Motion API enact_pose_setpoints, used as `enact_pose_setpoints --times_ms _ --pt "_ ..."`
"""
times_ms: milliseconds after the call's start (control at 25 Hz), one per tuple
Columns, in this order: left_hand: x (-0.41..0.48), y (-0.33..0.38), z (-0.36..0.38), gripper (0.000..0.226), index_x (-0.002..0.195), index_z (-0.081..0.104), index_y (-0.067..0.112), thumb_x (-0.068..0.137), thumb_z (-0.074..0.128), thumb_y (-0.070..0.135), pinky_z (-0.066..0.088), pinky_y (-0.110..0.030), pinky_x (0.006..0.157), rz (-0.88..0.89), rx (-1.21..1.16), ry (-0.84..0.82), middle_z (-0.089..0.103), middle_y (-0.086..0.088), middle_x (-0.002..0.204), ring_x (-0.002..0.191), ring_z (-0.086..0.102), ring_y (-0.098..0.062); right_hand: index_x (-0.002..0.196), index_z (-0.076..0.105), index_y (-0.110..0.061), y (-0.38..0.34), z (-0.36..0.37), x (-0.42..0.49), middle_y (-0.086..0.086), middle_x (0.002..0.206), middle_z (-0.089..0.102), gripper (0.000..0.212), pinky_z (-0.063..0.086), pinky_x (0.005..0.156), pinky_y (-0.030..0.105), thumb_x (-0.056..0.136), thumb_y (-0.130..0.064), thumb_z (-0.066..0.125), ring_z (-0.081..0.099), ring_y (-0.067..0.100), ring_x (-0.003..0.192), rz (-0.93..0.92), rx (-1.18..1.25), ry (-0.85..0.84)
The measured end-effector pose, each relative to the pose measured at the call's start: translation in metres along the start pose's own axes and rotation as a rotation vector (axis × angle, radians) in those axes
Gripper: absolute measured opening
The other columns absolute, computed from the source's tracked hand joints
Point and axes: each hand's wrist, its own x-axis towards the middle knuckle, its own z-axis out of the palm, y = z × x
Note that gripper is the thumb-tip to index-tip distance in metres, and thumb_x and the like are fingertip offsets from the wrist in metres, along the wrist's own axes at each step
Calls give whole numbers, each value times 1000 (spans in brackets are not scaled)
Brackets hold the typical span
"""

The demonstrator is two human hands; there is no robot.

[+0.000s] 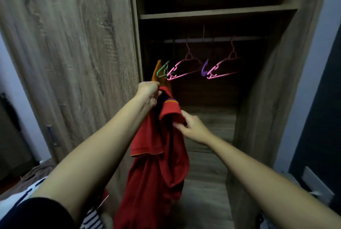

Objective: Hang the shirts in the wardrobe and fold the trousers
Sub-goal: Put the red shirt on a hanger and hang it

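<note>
A red polo shirt [158,169] hangs in front of the open wooden wardrobe [208,12]. My left hand [148,91] grips its top near the collar and holds it up. My right hand [191,126] pinches the folded collar edge a little lower on the right. A dark shape shows inside the neck opening; whether it is a hanger I cannot tell. On the rail [212,40] behind hang a green hanger [163,71], two pink hangers [184,66] and a purple one [204,69]. An orange garment [156,70] hangs at the rail's left end.
The wardrobe door [73,53] stands shut on the left, with a metal handle [52,134]. A shelf [217,13] spans the wardrobe above the rail. A striped cloth [90,219] and a brown blanket [38,171] lie at the lower left.
</note>
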Motion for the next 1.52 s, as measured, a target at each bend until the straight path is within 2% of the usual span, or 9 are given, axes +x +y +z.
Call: enact_pose_setpoints --times_ms 200,320,520,640,800,1000,1120,1240,1520 --pt "8 1 -44 26 88 48 6 93 46 32 52 -26 38 -92 197 71 56 -12 71 53 58 -23 104 61 -1 -20 -16 34 20 96 68 22 36 72 28 96 -8 41 60 19 87 28 1 287" --pt "11 -9 -65 48 70 61 19 76 44 64 58 -39 73 335 761 96 68 -4 68 72 68 -25 97 64 -5 -39 -17 51 17 91 69 19 43 77 36 94 -12 46 64 27 89 -90 -130 183" --pt "-10 -34 -65 40 100 64 26 71 63 53 51 -36 84 567 762 -524 69 1 94 87 63 -11 75 62 -16 -49 -31 66 -1 69 60 15 44 67 35 88 -23 58 53 12 67 -146 -150 237" --pt "-6 -33 -54 31 88 66 19 76 59 47 48 -39 74 683 690 -449 62 0 79 76 55 -9 82 59 -23 -39 -43 56 -7 74 60 8 41 65 25 87 -28 63 51 3 67 -145 -43 196" --pt "1 1 -45 13 79 63 21 79 63 33 44 -35 73 624 388 -313 62 -5 80 77 54 -16 116 54 -13 23 -50 10 -6 103 61 37 44 79 21 83 -19 70 58 3 92 -11 -150 -73" --pt "13 -9 -83 25 68 52 14 88 63 22 23 -31 58 624 1112 -184 49 -2 66 71 48 -17 87 55 -28 42 -114 4 -1 95 64 50 44 82 22 65 17 60 57 -8 81 68 -192 -92" --pt "16 -27 -102 10 80 58 20 87 64 19 40 -26 69 494 854 -283 60 -3 80 81 55 -16 73 55 -21 8 -152 25 9 95 64 51 46 81 11 59 28 53 61 -9 80 41 -127 -184" --pt "23 -23 -110 14 94 59 28 88 61 16 45 -36 88 417 558 -365 63 -5 95 92 57 -17 69 54 -16 -16 -168 33 6 96 65 44 48 81 11 63 28 55 64 -5 84 22 -48 -130" --pt "13 -8 -86 25 85 51 35 90 41 14 42 -29 73 524 576 -191 58 8 85 80 52 -12 71 62 -29 -36 -156 25 0 76 67 28 45 67 21 66 -2 64 62 14 75 25 -343 163"
